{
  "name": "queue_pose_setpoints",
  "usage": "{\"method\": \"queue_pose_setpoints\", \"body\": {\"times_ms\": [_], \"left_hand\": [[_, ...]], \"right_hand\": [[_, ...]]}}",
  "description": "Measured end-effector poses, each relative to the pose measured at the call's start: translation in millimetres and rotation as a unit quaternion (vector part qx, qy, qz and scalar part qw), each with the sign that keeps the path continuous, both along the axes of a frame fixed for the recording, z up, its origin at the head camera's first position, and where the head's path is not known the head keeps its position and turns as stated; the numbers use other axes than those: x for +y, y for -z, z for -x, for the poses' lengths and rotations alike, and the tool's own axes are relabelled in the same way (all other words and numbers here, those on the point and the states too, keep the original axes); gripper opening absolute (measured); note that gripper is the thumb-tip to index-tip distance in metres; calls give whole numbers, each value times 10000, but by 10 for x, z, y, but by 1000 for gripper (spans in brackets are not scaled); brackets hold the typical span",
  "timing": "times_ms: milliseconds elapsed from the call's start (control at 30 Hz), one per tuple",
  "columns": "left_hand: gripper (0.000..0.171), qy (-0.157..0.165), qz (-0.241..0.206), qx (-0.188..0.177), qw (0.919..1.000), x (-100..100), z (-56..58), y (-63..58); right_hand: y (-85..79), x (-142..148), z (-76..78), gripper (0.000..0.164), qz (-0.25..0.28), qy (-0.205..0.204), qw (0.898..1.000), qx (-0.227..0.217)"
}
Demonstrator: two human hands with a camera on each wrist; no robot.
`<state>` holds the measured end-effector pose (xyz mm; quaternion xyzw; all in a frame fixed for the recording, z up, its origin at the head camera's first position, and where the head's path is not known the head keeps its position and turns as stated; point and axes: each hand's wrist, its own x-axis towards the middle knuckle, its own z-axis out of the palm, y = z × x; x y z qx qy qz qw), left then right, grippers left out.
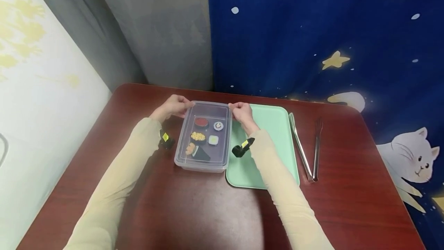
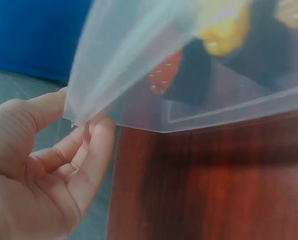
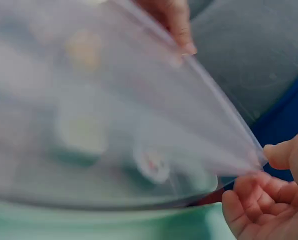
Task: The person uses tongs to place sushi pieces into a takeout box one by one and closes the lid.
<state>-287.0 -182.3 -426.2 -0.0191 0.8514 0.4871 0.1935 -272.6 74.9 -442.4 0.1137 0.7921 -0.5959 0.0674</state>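
A clear plastic lid (image 1: 212,108) covers a rectangular clear plastic box (image 1: 201,168) from above. My left hand (image 1: 174,106) pinches the lid's far left corner between thumb and fingers. At the far right corner, my right hand (image 1: 242,113) pinches the lid the same way. In both wrist views the lid's far edge looks raised above the box. Through the plastic I see several sushi pieces: one with a red topping (image 1: 201,122), one with a yellow topping (image 1: 198,137), a dark cone-shaped roll (image 1: 201,154), a round roll (image 1: 218,126) and a pale green-centred roll (image 1: 213,140).
A light green tray (image 1: 272,126) lies right beside the box, partly under my right forearm. Farther right, metal tongs (image 1: 305,156) rest spread on the dark red wooden table (image 1: 208,211). Curtains (image 1: 277,41) hang behind the table, and a white wall (image 1: 45,107) stands left.
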Motion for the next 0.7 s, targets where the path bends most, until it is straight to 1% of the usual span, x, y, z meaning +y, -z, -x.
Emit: {"method": "queue_pose_setpoints", "body": {"times_ms": [100,167,233,333,433,533,600,700], "left_hand": [[42,112,-285,-72,9995,-82,-140,71],[41,341,-394,-176,9985,-144,-290,102],[39,629,-454,-236,9967,-202,-476,118],[36,998,-618,-364,9924,-256,-783,135],[34,1278,-802,-508,9872,-285,-1091,150],[36,1504,-933,-664,9820,-299,-1351,153],[40,1598,-1025,-747,9790,-300,-1478,153],[41,1571,-1279,-817,9758,-288,-1591,169]], "right_hand": [[11,55,-146,26,-107,-180,9994,291],[11,107,-292,27,-229,-406,9981,410],[1,160,-471,27,-333,-718,9960,422],[10,224,-763,26,-441,-1319,9895,383],[40,263,-1036,30,-429,-1919,9802,227],[64,281,-1251,37,-338,-2408,9700,-31],[78,278,-1347,40,-269,-2626,9645,-105],[92,260,-1428,42,-154,-2725,9620,-123]]}}
